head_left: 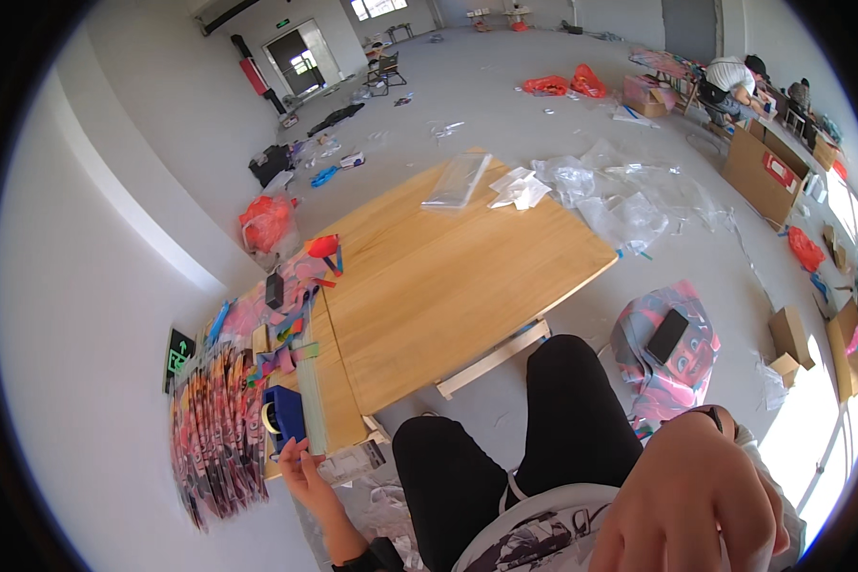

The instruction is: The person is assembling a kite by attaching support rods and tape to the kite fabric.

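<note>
My left hand (307,477) is at the table's near left corner, its fingertips apart and close by a blue tape dispenser (289,416) with a roll of tape in it. Nothing shows in its fingers; whether they touch the dispenser is hard to tell. Large in the lower right, my right hand (688,500) shows its back to me, with a dark band at the wrist. The lower edge cuts off its fingers, so any hold is hidden. A wooden table (439,286) stands before my knees. Colourful strips (281,348) lie along its left side.
Printed pink-grey bags (221,429) hang off the table's left edge. A clear plastic sleeve (458,179) and white paper (521,189) lie at its far end. To the right, a dark phone (668,336) rests on a printed bag (639,372). A person (731,81) bends near cardboard boxes (765,173).
</note>
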Available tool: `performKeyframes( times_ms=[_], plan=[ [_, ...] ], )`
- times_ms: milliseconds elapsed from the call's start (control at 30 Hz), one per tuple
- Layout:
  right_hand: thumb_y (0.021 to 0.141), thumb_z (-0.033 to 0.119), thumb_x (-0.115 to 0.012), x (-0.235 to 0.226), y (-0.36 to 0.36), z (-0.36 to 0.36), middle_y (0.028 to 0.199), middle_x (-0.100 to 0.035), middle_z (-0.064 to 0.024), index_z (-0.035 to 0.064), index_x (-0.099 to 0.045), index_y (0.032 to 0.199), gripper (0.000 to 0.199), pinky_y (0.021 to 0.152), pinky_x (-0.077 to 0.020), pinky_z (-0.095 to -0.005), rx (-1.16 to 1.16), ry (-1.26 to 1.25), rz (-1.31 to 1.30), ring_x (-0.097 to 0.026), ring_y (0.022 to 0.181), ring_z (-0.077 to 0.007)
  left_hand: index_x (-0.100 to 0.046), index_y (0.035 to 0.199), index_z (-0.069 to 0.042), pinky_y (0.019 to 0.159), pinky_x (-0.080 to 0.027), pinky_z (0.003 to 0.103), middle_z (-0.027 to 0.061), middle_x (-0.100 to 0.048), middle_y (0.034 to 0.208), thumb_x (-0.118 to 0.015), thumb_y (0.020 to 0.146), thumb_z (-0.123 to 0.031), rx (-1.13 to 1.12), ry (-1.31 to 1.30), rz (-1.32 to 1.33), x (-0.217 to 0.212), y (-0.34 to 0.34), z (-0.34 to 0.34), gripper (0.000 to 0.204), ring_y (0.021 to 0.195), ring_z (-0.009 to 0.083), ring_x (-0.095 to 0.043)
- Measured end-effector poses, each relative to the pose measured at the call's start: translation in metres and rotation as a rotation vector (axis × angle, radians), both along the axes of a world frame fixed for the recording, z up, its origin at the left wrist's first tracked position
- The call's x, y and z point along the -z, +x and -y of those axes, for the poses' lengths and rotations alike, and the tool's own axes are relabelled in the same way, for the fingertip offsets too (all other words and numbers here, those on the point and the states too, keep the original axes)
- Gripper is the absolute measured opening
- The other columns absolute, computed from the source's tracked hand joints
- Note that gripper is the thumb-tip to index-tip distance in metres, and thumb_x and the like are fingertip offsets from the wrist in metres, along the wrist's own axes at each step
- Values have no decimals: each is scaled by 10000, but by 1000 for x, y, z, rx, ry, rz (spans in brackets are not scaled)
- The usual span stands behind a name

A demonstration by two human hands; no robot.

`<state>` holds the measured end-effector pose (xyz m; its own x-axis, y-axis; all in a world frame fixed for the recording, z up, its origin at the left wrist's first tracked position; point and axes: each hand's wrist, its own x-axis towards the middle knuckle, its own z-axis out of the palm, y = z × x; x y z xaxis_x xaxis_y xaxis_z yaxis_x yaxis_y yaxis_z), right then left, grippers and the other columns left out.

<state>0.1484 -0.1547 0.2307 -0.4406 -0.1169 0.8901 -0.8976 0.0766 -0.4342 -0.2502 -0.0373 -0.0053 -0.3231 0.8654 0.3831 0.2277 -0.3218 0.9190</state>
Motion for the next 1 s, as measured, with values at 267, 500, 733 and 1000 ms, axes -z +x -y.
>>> performKeyframes(
  times_ms=[267, 500, 733, 1000],
  plan=[
    [998, 260, -627, 8, 78, 70, 966, -681, -119, 56, -684, 896, 235, 566, -417, -348, 272, -254, -134, -607, 663, -236, -572, 1257, -20, 806, -527, 291, 91, -672, 1026, -538, 1039, -146, 712, -275, -90, -38, 184, -14, 254, 900, 140, -630],
    [993, 207, -643, 33, 141, 106, 944, -676, -98, 73, -671, 947, 144, 588, -438, -321, 478, -241, -90, -617, 731, -202, -549, 1308, -12, 827, -533, 312, 96, -672, 1016, -528, 1052, -180, 1496, -548, -294, -4, 382, -8, 307, 883, 149, -643],
    [1052, 306, -509, 183, 230, 114, 913, -635, -64, 64, -630, 1017, 273, 705, -469, -342, 1304, -1066, -97, -602, 781, -194, -551, 1377, -66, 780, -515, 275, 67, -678, 1134, -470, 1067, -259, 1578, -944, -569, 83, 512, -12, 375, 853, 127, -636],
    [941, 91, -593, 412, 300, 119, 893, -650, -65, 63, -623, 1132, 195, 694, -520, -317, 2424, -1707, 858, -629, 780, -164, -625, 1302, -70, 782, -531, 394, 149, -678, 1055, -680, 895, -134, 1238, -266, -747, 202, 578, -7, 416, 836, 275, -670]
  ],
)
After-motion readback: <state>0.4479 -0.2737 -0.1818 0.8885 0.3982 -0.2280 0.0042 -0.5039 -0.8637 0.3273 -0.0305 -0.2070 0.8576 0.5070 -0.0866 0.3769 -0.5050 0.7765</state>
